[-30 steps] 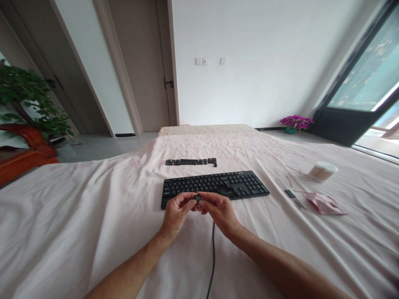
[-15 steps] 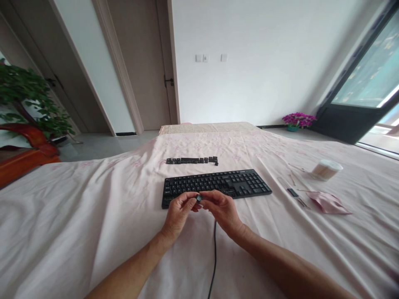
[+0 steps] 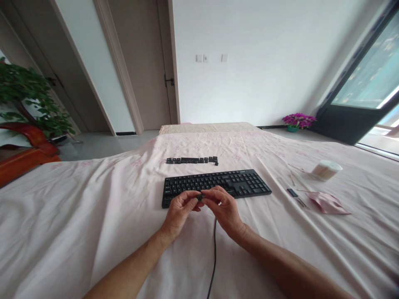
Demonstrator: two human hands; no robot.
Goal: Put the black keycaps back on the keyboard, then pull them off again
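Note:
Between the fingertips of both hands is a small black keycap (image 3: 200, 197), partly covered by the fingers. My left hand (image 3: 181, 207) pinches it from the left, and my right hand (image 3: 220, 205) grips it from the right. Both hands are in front of a black keyboard (image 3: 246, 185), hiding part of its lower rows. Some keys are off the keyboard near its lower middle right. Beyond it, a row of loose black keycaps (image 3: 190, 160) lies on the cloth.
A pink tablecloth (image 3: 131, 232) with folds covers the table. To the right lie a tub of cotton swabs (image 3: 326, 170), a keycap puller with wire loops (image 3: 292, 192), loose swabs and a pink cloth (image 3: 328, 202). The keyboard cable (image 3: 215, 249) runs toward me.
The keycap has been turned between my fingertips, and less of it shows now. My hands stay at nearly the same place; the keyboard and loose keycaps have not moved.

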